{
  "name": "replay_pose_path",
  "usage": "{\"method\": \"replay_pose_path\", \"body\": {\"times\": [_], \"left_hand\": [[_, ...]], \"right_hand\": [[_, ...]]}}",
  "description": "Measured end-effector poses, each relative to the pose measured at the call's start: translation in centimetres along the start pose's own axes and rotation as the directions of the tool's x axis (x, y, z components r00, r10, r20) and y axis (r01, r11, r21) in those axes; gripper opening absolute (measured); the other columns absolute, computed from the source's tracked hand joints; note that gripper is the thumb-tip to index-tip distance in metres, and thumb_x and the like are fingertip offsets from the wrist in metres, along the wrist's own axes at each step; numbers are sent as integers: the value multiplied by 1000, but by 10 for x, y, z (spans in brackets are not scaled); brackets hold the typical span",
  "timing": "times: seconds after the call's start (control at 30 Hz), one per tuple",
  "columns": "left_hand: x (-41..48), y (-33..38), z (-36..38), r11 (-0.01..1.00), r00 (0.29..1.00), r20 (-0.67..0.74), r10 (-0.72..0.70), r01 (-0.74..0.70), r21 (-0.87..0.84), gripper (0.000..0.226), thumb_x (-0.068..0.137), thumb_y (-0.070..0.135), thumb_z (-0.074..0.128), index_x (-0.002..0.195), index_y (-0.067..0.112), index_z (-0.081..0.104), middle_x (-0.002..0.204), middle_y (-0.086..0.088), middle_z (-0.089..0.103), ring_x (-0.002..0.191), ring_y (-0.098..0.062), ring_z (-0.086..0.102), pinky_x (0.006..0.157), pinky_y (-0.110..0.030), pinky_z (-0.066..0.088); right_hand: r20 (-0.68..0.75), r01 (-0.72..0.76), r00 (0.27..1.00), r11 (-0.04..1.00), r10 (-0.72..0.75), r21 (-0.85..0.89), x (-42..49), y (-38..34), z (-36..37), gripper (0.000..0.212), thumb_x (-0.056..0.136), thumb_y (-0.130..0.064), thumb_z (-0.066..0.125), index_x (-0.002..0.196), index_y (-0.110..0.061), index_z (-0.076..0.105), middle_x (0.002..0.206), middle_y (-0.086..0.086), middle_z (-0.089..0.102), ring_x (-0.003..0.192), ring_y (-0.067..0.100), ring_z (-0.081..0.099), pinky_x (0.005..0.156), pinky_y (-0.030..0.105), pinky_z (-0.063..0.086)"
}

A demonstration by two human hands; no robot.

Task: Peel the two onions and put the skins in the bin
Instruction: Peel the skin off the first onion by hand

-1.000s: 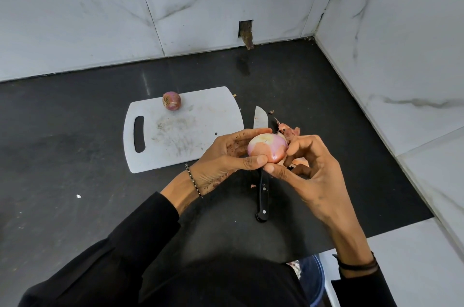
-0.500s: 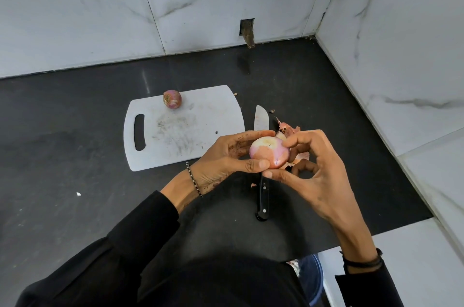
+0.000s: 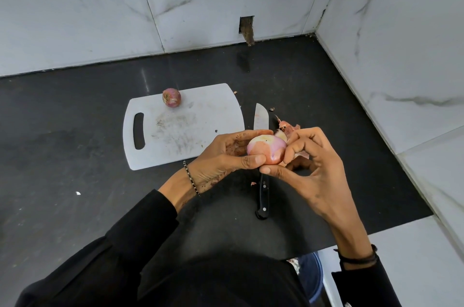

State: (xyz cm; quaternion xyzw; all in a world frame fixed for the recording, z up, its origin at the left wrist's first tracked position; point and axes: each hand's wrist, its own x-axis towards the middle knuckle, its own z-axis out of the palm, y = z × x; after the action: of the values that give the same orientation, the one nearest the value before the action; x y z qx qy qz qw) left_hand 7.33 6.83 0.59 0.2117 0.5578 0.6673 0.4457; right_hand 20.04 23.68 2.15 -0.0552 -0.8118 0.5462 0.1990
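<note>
A pale pink, partly peeled onion [image 3: 266,149] is gripped in my left hand [image 3: 223,158], thumb across its front, above the black counter. My right hand [image 3: 311,166] pinches the onion's right side with its fingertips, thumb underneath. A second onion [image 3: 171,97], still in purple skin, rests on the far edge of the white cutting board [image 3: 175,136]. Loose onion skins [image 3: 287,128] lie on the counter behind my right hand, partly hidden by it. A blue bin [image 3: 311,279] shows at the bottom, below the counter's front edge, mostly hidden by my body.
A black-handled knife [image 3: 262,191] lies on the counter under my hands, blade [image 3: 260,118] pointing away, right of the board. Marble walls close the counter at the back and right. A small skin scrap [image 3: 253,183] lies beside the knife handle.
My right fingers have shifted on the onion's right side, closing in against it. The onion has turned slightly in my left hand. The other onion, board and knife have not moved.
</note>
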Motion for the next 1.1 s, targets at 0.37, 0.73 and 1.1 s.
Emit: {"method": "replay_pose_path", "body": {"times": [0.37, 0.73, 1.1], "left_hand": [[0, 3, 0, 1000, 1000, 5, 14, -14, 25, 67, 73, 21, 79, 134, 9, 57, 134, -11, 60, 124, -30, 58, 103, -49, 48], [0, 7, 0, 995, 1000, -20, 13, -11, 97, 65, 70, 23, 78, 130, 8, 61, 125, -8, 66, 118, -23, 62, 99, -37, 51], [-1, 6, 4, 999, 998, -34, -45, 45, 6, 69, 65, 43, 84, 125, 17, 65, 123, -9, 68, 116, -26, 64, 94, -36, 54]], "right_hand": [[-36, -2, 999, 1000, 1, -10, -3, -8, 1, 53, 69, -44, 87, 107, -24, 56, 110, -6, 59, 90, 22, 62, 59, 30, 56], [-2, 83, 996, 984, -84, -160, -5, -3, -1, 46, 75, -47, 81, 98, -18, 55, 99, -6, 60, 84, 18, 60, 60, 24, 52], [-27, 75, 996, 986, -80, -150, -8, -2, 3, 36, 78, -37, 82, 89, -14, 56, 87, -8, 59, 72, 19, 56, 61, 30, 49]]}}
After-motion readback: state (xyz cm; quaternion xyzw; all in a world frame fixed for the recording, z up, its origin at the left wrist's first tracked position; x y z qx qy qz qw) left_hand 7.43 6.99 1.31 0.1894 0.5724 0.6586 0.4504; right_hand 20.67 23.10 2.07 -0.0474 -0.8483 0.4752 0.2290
